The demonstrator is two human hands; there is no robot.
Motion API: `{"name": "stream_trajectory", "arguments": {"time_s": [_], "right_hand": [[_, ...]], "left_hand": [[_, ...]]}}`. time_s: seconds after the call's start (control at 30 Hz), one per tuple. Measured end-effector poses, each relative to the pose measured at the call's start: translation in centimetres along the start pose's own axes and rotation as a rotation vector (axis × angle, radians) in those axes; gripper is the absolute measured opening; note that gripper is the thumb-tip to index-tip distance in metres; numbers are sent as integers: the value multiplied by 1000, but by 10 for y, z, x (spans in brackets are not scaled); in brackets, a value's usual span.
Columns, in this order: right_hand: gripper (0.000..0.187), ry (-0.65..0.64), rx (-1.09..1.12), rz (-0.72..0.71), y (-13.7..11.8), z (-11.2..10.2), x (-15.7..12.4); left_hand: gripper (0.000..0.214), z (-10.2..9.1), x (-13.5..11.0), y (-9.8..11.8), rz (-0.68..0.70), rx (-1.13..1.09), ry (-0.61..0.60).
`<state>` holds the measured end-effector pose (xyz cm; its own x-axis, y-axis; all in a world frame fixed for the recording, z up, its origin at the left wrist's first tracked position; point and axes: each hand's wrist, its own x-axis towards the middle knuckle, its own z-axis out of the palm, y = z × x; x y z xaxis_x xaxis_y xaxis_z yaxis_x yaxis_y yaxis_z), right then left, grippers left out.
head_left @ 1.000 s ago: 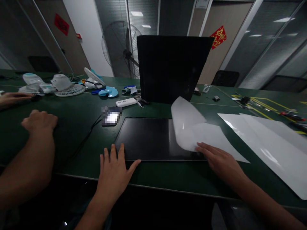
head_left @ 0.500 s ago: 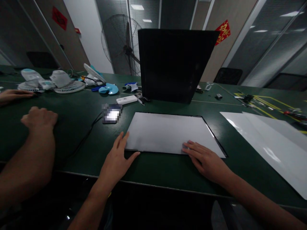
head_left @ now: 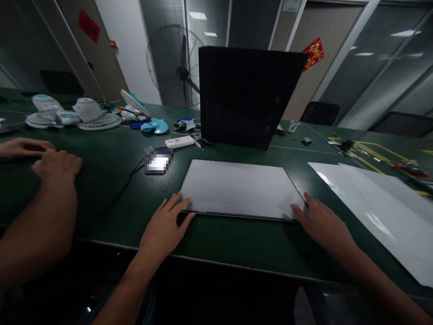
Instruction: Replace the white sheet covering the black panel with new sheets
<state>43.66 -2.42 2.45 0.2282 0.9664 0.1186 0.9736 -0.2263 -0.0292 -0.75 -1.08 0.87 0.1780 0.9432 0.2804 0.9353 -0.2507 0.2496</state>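
Note:
A white sheet (head_left: pixel 240 187) lies flat over a thin black panel (head_left: pixel 237 214) on the green table (head_left: pixel 237 239), and only the panel's dark edges show around it. My left hand (head_left: pixel 165 228) rests open at the near left corner, its fingers touching the sheet's edge. At the near right corner my right hand (head_left: pixel 321 223) lies open, fingertips on the sheet and panel edge. Neither hand holds anything.
A stack of upright black panels (head_left: pixel 243 97) stands behind the sheet. More white sheets (head_left: pixel 379 212) lie to the right. Another person's forearm and fist (head_left: pixel 56 164) rest at the left. Small fans (head_left: pixel 98 119), a white device (head_left: pixel 179 142) and tools lie further back.
The curled white sheet was laid flat over the black panel. My right hand slid from the sheet's near middle to its right corner. My left hand moved up to the left corner.

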Motion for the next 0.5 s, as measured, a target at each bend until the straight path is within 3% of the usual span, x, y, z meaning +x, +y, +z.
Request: {"name": "stream_trajectory", "arguments": {"time_s": [0.17, 0.27, 0.37, 0.5], "right_hand": [[79, 111, 22, -121, 0, 8, -22], [76, 126, 35, -131, 20, 8, -21], [78, 122, -60, -39, 74, 3, -2], [90, 124, -255, 229, 161, 8, 20]], "left_hand": [[56, 1, -1, 0, -26, 9, 11], [57, 2, -2, 0, -39, 5, 27], [57, 2, -2, 1, -35, -10, 32], [58, 2, -2, 0, -49, -3, 23]]}}
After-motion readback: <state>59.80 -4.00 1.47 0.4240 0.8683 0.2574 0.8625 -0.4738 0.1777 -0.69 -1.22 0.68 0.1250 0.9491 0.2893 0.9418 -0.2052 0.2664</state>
